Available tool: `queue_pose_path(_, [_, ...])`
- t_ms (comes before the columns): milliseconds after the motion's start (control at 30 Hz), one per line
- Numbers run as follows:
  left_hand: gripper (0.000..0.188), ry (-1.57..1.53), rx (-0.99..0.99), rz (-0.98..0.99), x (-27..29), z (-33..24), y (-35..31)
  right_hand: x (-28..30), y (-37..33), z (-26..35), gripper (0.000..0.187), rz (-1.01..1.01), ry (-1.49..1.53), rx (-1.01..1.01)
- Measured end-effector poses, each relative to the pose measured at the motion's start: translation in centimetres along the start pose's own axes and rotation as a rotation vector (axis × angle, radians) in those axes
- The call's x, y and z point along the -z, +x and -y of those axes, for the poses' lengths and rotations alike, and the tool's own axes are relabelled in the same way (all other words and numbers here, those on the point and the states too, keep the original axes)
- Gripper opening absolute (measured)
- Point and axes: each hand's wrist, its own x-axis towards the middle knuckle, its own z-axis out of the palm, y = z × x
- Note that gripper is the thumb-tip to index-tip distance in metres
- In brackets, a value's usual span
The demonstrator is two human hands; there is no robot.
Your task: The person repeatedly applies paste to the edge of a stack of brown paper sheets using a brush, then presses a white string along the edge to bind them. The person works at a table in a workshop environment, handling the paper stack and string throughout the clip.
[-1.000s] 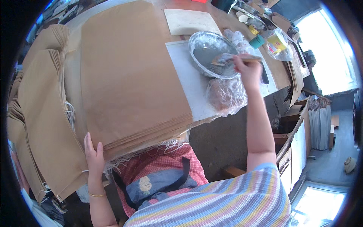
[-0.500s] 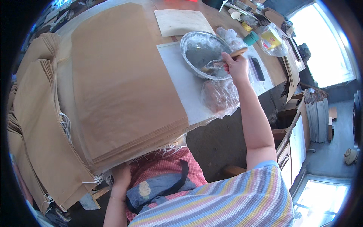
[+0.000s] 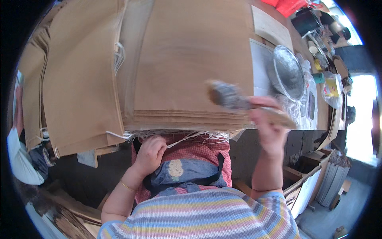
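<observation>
A wide brush (image 3: 229, 95) with a pale wooden handle is gripped in my right hand (image 3: 270, 123). Its bristle end, smeared by motion, points left over the front part of a stack of brown paper sheets (image 3: 195, 55); I cannot tell whether it touches the paper. My left hand (image 3: 150, 154) is closed below the stack's front edge, with a white string (image 3: 181, 140) running out to the right from its fingers. More white strings hang along that edge. To the right stands a metal bowl (image 3: 287, 71) with whitish residue on its rim and grey contents.
Stacks of brown paper bags (image 3: 81, 71) with white string handles lie on the left, overhanging the table. Beyond the bowl are a dark phone (image 3: 311, 105), a green-lidded container (image 3: 318, 77) and a yellow package in clear plastic (image 3: 331, 87). An open wooden drawer unit (image 3: 298, 183) stands at lower right.
My right hand has brought the brush from the bowl leftward over the paper stack. My left hand has come out from under the stack's edge. The view has turned, shifting everything rightward.
</observation>
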Motion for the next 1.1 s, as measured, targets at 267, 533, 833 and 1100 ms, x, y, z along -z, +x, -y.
queue_pose_path(267, [0.011, 0.489, -0.032, -0.089, 5.4, -3.8, 2.8, -8.7, 3.9, -1.1, 0.016, 0.522, -0.267, 0.191])
queue_pose_path(533, [0.015, 0.522, 0.009, -0.035, 3.5, -1.1, 5.7, -9.4, 3.7, 0.7, 0.014, 0.47, -0.294, 0.012])
queue_pose_path(833, [0.029, 0.55, 0.008, -0.003, 3.4, -1.3, 5.9, -4.7, 3.3, -2.9, 0.006, 0.32, -0.402, -0.296])
queue_pose_path(1100, [0.023, 0.574, 0.062, 0.049, 3.5, -1.8, 6.1, 2.4, 2.9, -5.8, 0.026, 0.104, -0.844, -0.236])
